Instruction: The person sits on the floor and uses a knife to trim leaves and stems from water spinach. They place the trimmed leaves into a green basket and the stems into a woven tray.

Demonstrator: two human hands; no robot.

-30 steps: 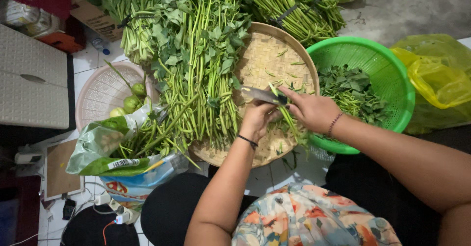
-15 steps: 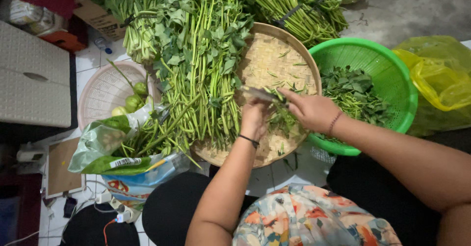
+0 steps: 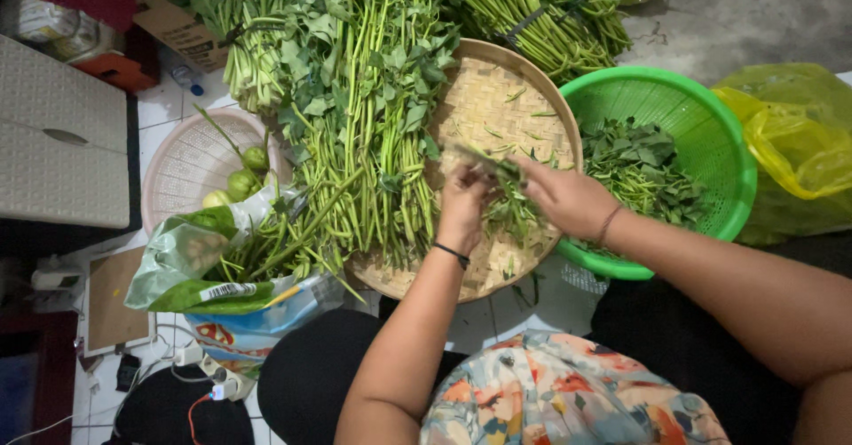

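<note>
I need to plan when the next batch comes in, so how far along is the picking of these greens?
Done: a modest heap of picked leaves lies in the round green plastic basket. In hand: the left hand and right hand hold a small sprig of stems over the round woven bamboo tray. Left: a thick pile of long green leafy stalks across the tray and more bundles behind, so most remains.

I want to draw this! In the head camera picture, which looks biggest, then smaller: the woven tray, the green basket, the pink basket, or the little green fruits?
1. Woven tray, partly hidden under stems.
2. Green basket.
3. Pink basket, though leaves and a bag cover some of it, so its rank against the green basket is unsure.
4. Little green fruits, clearly smallest.
</note>
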